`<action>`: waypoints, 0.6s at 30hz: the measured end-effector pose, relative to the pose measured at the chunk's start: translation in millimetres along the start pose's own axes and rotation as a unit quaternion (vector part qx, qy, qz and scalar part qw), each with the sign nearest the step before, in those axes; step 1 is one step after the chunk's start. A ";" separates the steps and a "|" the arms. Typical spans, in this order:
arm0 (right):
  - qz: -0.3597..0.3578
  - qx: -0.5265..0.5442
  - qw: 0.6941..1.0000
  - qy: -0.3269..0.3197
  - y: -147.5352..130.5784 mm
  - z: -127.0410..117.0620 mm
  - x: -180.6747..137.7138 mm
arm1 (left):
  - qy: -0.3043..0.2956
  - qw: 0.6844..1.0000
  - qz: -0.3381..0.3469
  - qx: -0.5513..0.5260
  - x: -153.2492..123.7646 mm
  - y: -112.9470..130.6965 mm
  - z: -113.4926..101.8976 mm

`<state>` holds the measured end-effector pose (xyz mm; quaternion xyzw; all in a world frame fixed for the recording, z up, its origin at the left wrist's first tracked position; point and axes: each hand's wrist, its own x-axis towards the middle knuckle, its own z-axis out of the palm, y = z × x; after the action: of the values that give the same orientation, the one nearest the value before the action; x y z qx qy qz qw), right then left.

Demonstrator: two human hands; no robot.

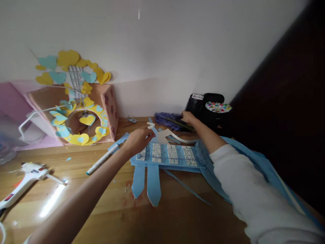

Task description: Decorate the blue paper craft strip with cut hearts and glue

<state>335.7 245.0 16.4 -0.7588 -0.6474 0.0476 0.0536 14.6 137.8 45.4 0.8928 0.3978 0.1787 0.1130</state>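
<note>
My left hand [138, 139] is stretched over the wooden desk [106, 203], its fingers pinched on a small white paper scrap [151, 125] just above a light blue foam craft piece [166, 156] with white patterned panels. My right hand [188, 117], in a white sleeve, reaches to the back of the desk. Its fingers close on thin dark sticks [179, 123] lying on a purple bundle [166, 120]. A curved white paper strip [175, 136] lies between the two hands.
A box decorated with yellow and blue paper hearts [81, 112] stands at the back left. A white marker [101, 161] and a white glue gun [24, 183] lie on the left. A black case of colored markers [215, 108] sits by the wall. Dark furniture [286, 112] is on the right.
</note>
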 end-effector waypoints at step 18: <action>-0.242 0.231 0.942 0.026 -2.4 -20.1 -194.8 | -0.112 0.971 0.133 -0.162 58.4 63.8 72.1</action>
<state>305.6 52.6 37.3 -0.5470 -0.7808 0.1621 0.2545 123.0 135.4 15.1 0.9217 0.2264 0.1532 0.2751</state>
